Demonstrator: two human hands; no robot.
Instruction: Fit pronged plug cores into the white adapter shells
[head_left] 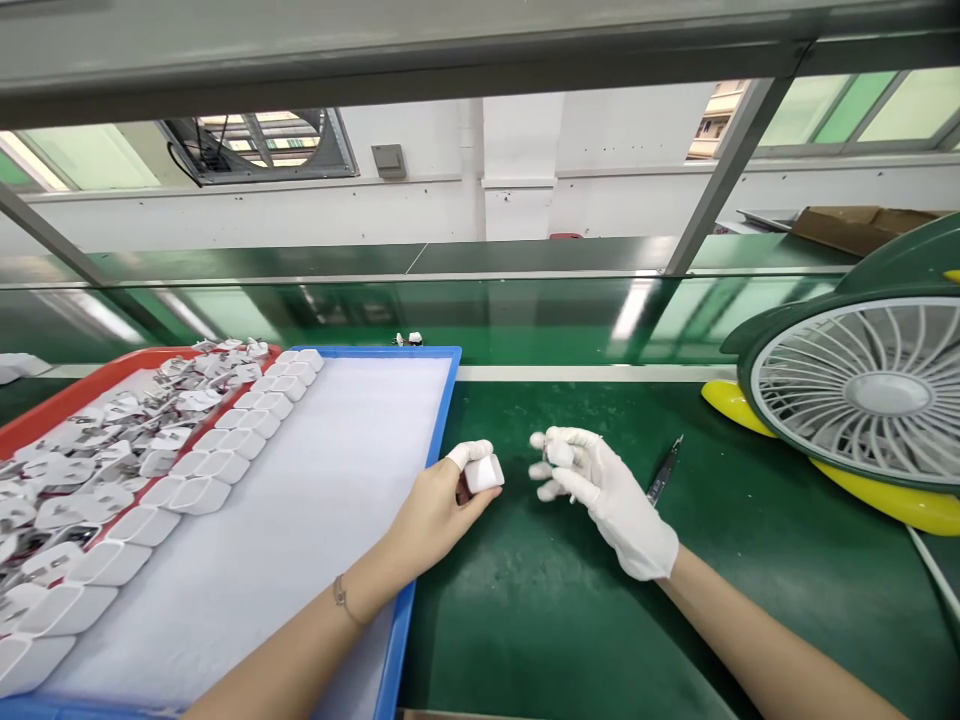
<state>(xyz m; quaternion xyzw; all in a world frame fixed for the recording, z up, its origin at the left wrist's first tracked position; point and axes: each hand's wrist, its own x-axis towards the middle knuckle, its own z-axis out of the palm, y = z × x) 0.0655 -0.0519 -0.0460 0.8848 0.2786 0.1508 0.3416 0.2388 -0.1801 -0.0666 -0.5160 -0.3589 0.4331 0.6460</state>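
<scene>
My left hand (431, 515), with a white cover on a finger, is closed on a white charger housing (485, 473) just right of the blue tray's edge. My right hand (626, 510) wears a white glove and is held a short way to the right, over the green bench. Its thumb and fingers pinch a small white piece (559, 453), partly hidden by the fingers; its exact kind is unclear. The two held pieces are apart.
Left of me a blue tray (448, 400) with a white liner bears a line of white housings (199, 494). Beside it, a red tray (97, 385) holds many plug parts with pins. A black pen (664, 470) and a green-and-yellow fan (885, 395) are on the right.
</scene>
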